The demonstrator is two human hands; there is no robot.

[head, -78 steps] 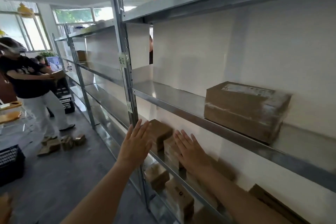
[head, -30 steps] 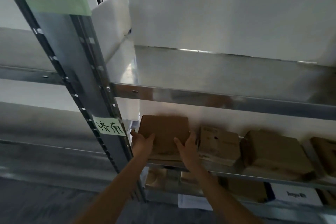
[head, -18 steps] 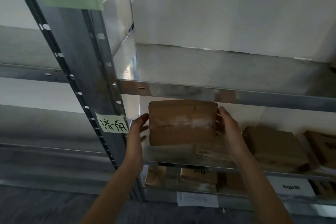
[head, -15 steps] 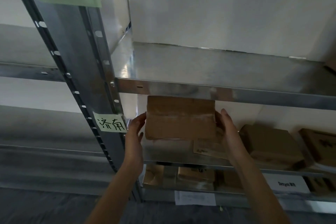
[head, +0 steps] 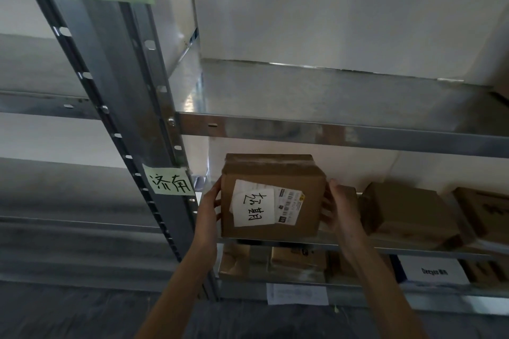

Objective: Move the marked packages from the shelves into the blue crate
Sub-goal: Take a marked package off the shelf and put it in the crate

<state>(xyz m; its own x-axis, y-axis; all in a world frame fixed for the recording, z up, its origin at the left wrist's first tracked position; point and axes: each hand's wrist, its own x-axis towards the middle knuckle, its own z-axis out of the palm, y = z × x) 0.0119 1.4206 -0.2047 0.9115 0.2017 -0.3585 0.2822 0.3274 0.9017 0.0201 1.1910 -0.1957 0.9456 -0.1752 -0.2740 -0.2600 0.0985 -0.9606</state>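
A brown cardboard package (head: 300, 173) is held up in front of the lower metal shelf (head: 413, 249), its face turned toward me. That face carries a white handwritten label and a printed barcode sticker. My left hand (head: 210, 208) presses the package's left side and my right hand (head: 337, 208) presses its right side. More brown packages (head: 405, 209) lie on the same shelf to the right. The blue crate is out of view.
A grey steel upright (head: 132, 107) with green handwritten tags stands just left of my hands. The upper shelf (head: 330, 93) above is bare. Further boxes (head: 297, 257) and a white box (head: 432, 270) sit on the bottom shelf. Dark floor lies below.
Both hands reached to the lower shelf, gripped the package, lifted it and turned it, so its labelled face now shows toward me.
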